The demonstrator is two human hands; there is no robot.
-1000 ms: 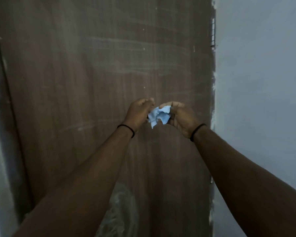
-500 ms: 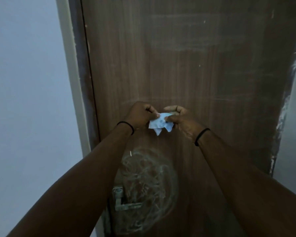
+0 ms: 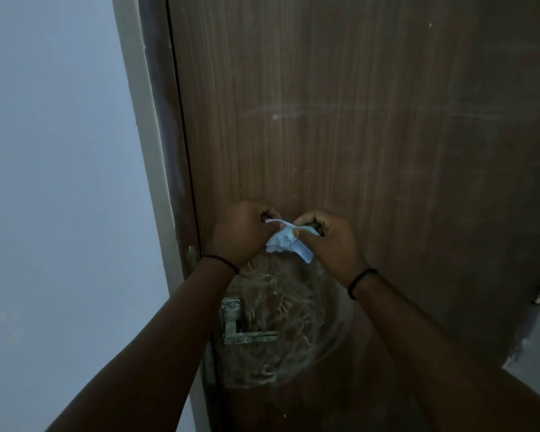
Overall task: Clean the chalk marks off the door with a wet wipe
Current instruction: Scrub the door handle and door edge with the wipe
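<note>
Head view: wet wipe (image 3: 286,241) between both grips.

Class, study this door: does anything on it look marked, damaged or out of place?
Yes. A dense tangle of chalk scribbles covers the door around the handle, below the wet wipe held by both hands. Fainter smears cross the wood higher up.
</note>
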